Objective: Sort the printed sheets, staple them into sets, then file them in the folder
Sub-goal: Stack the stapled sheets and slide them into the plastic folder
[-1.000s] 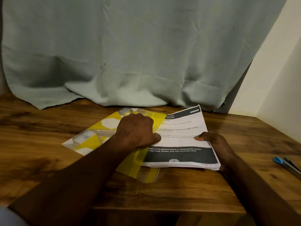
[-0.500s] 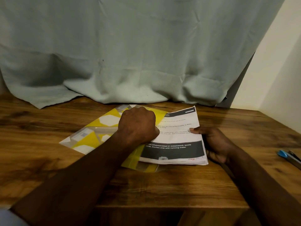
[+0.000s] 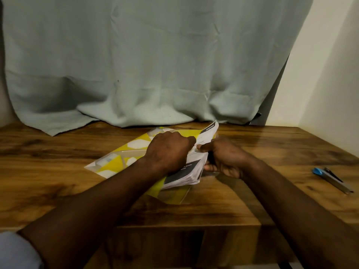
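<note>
A stack of printed sheets (image 3: 191, 172) with black bands lies partly inside a yellow-and-white patterned folder (image 3: 124, 155) on the wooden table (image 3: 58, 171). My left hand (image 3: 169, 152) sits curled on the folder's clear cover, holding it over the stack's left side. My right hand (image 3: 225, 158) grips the stack's right edge, thumb on top and fingers underneath, and that edge is tilted up off the table. Most of the stack is hidden under my left hand.
A stapler with a blue tip (image 3: 331, 179) lies at the table's right side. A grey-green curtain (image 3: 155, 65) hangs behind and rests on the table's far edge. A cream wall (image 3: 330, 84) borders the right.
My right hand has pushed the stack leftward into the folder, so less of the sheets shows. Its right edge has lifted. My left hand has stayed on the folder cover.
</note>
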